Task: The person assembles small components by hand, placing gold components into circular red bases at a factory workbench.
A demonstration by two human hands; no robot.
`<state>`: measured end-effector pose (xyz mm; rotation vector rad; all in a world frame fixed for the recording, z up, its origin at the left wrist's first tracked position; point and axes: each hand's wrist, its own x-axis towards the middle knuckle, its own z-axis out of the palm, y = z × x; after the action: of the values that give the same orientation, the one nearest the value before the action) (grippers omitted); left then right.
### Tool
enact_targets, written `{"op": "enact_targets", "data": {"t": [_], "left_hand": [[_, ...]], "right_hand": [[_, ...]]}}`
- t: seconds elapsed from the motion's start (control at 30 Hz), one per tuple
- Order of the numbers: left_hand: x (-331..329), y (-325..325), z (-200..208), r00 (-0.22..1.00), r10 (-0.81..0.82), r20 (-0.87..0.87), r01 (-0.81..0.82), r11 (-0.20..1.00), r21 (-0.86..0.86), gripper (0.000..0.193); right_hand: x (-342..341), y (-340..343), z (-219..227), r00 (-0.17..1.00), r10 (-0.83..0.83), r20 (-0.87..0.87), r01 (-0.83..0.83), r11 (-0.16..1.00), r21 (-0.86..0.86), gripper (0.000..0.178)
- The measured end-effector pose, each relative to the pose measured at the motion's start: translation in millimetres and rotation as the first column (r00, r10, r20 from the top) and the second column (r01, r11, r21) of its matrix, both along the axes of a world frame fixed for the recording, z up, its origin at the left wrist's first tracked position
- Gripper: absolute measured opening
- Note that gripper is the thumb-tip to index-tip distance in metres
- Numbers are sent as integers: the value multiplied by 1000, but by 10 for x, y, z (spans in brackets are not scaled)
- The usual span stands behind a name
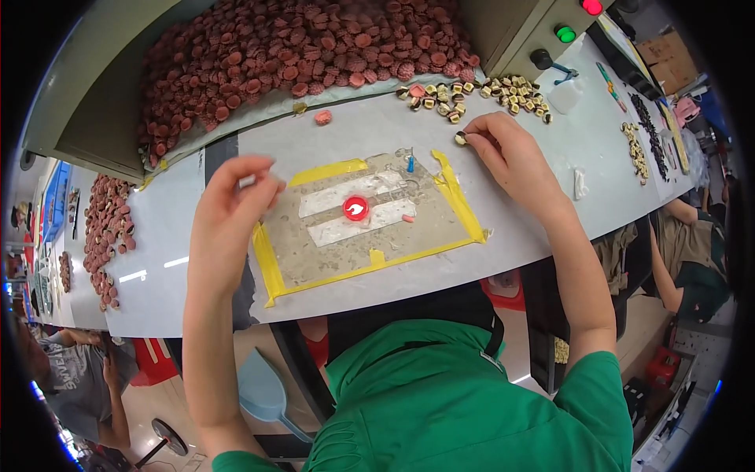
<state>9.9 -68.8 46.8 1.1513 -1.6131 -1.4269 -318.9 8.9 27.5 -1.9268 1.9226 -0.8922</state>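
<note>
A small brass piece [460, 138] is pinched by the right hand [507, 153] beside the brass pile [480, 94]. A pale part [248, 182] is gripped by the left hand [232, 200]. Placement onto the red cap [355, 208] is probably called for next.

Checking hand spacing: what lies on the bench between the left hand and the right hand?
Head view: a yellow-taped work plate with a red disc at its centre lies between the left hand and right hand.

Heap of dull red-brown ridged caps [307, 47]; single bright red cap [355, 208] with a white mark, lying on two white strips [346, 211] across a grey plate [366, 216] framed in yellow tape [456, 200]. Small beige-and-black pieces [480, 93] scattered on the pale grey bench [173, 244]. Green shirt [464, 401]; green and red buttons [576, 20].
</note>
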Motion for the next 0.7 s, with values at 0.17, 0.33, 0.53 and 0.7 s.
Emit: {"op": "enact_targets", "data": {"t": [0.17,0.33,0.53,0.7], "left_hand": [[292,493,-239,896,138,-423,9,945,326,15],[218,651,-285,818,196,-541,12,934,356,22],[134,680,-386,733,197,-651,122,903,411,38],[246,689,-481,663,214,-718,163,894,417,38]], "right_hand": [[102,30,31,998,51,48,-50,998,-31,15],[168,-28,37,969,130,-209,-135,991,-7,17],[341,15,154,983,28,-181,-3,991,136,17],[316,-6,121,967,184,-178,-174,982,66,19]]}}
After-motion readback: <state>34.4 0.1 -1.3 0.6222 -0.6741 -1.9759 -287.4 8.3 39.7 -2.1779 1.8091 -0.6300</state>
